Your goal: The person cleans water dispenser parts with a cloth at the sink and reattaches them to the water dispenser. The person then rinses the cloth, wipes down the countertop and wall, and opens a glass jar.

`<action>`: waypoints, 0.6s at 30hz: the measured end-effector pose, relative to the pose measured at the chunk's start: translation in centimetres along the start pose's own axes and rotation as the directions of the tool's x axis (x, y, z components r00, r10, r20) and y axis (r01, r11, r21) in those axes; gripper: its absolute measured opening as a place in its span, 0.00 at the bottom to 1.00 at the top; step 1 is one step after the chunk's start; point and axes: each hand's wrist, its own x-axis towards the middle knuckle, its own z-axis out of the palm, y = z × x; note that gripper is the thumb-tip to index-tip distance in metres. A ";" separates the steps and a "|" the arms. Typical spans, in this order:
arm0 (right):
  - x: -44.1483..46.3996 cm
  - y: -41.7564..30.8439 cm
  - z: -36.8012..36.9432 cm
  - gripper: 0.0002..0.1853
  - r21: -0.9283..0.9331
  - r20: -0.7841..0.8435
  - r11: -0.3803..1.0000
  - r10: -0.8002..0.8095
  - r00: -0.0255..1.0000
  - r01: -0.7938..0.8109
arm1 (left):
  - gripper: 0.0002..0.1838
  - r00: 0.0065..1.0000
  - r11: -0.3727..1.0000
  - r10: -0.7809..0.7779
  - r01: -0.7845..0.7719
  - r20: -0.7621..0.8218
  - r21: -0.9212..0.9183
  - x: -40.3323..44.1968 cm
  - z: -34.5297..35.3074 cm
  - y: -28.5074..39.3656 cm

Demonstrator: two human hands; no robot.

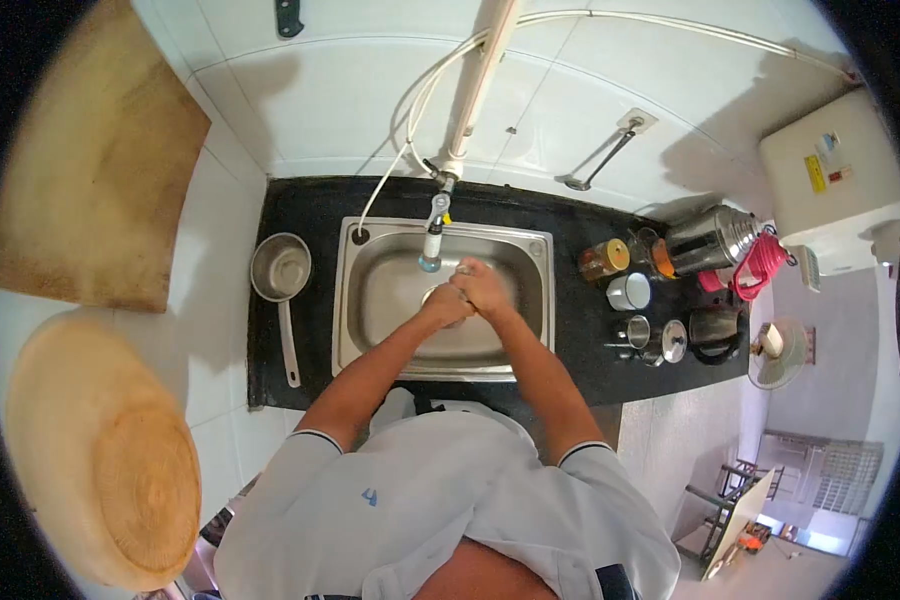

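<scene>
Both hands are together over the steel sink [380,320], a little right of and below the tap [434,235]. My left hand [446,306] is closed, its fingers close against the other hand. Just above and to the right, my right hand [482,286] is also closed, with the fingers curled. Something small may be between them, but it is too hidden and blurred to name. The round drain lies partly behind my left hand. No running water can be made out at the tap's blue-tipped outlet.
A saucepan [282,268] sits left of the sink on the black counter [300,205]. Jars, a white mug [628,291], metal cups and a kettle [714,330] stand on the right. A ladle [607,160] hangs on the wall; a wooden board [95,160] is at upper left.
</scene>
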 end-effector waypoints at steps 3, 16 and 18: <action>1.8 4.1 1.0 0.13 -0.095 -0.307 0.995 -0.007 0.952 -0.023 | 0.23 0.967 0.927 -0.098 0.175 -0.237 0.331 -3.5 -1.5 5.7; -2.8 -2.4 -2.5 0.26 0.757 0.390 0.626 -0.202 0.898 -0.188 | 0.18 0.770 0.081 0.318 0.558 0.552 -0.826 -5.7 -2.0 5.4; -2.6 -3.1 -2.8 0.22 0.746 0.409 0.639 -0.217 0.886 -0.188 | 0.20 0.903 -0.031 0.101 0.422 0.418 -0.906 -6.7 -1.3 8.3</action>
